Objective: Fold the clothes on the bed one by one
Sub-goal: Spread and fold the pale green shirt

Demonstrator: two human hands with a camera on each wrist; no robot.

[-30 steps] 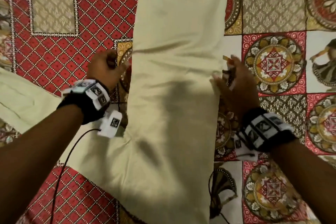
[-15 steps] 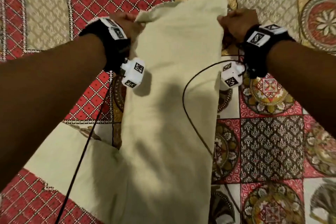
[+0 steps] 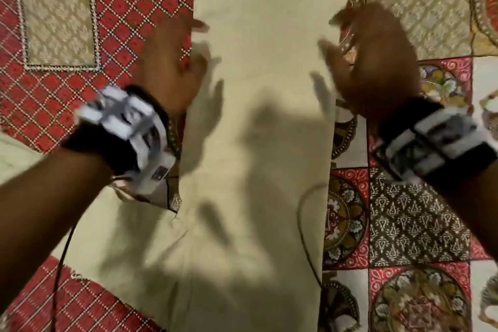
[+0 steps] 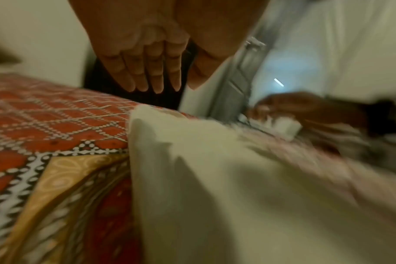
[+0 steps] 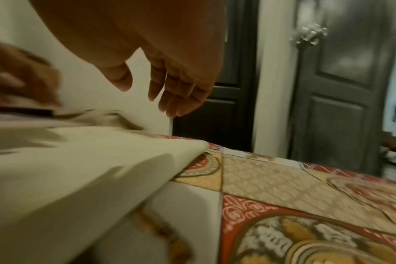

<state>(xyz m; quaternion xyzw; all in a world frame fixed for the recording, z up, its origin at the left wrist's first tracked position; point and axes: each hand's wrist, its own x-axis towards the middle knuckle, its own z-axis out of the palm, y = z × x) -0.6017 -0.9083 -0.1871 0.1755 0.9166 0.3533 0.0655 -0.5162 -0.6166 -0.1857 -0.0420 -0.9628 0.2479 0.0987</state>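
From the head view, the cream garment (image 3: pixel 258 143) lies lengthwise on the patterned bed (image 3: pixel 417 224), with the left hand (image 3: pixel 172 67) and right hand (image 3: pixel 377 62) blurred above its two long edges; a good fold probably means taking both far corners evenly and keeping the cloth flat. The left wrist view shows straight, empty fingers (image 4: pixel 145 71) above the garment's edge. The right wrist view shows relaxed fingers (image 5: pixel 179 89) holding nothing; the garment's near end is cut off.
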